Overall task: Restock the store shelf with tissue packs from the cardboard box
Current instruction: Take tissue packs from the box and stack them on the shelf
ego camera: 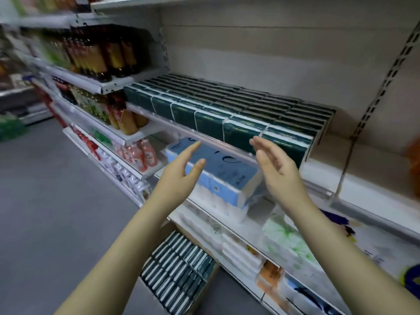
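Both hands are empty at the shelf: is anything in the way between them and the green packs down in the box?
Nothing visible. The cardboard box stands open on the floor, its green tissue packs uncovered. The left hand and right hand, both open, are above it, up at the shelf.

Dark green tissue packs (227, 110) fill a white shelf (363, 173) above pale blue packs (222, 173).

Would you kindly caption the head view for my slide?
Left hand and right hand, open, face a shelf of green tissue packs; cardboard box below.
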Available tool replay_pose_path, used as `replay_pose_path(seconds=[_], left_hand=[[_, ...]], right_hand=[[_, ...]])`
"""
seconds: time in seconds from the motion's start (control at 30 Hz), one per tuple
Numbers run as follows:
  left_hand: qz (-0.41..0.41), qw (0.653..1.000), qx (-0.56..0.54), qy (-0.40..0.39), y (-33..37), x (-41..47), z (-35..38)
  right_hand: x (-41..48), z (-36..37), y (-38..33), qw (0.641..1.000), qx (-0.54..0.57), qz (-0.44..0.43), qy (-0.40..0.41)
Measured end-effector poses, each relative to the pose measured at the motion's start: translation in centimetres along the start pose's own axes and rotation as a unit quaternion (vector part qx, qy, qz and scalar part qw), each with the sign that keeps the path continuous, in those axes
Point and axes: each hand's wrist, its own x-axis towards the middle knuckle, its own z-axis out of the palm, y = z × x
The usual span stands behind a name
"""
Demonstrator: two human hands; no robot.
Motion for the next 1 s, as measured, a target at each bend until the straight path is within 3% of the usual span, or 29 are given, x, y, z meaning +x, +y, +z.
replay_pose_path(seconds=[0.47,0.83,1.0], left_hand=[[-0.162,0.985,-0.018,0.064,-13.9,-4.6,-5.1],[-0.278,0.957,-0.072,0.032,-32.6,-2.1,-12.4],[-0.352,0.929,-0.111,0.020,-38.9,-1.7,-13.1]], right_hand=[[0.7,15.5,6.8,0.972,-0.026,0.088,-0.215],[6.6,34.0,15.7,0.937,-0.122,0.205,-0.255],[7.9,38.7,20.8,0.916,-0.163,0.261,-0.257]])
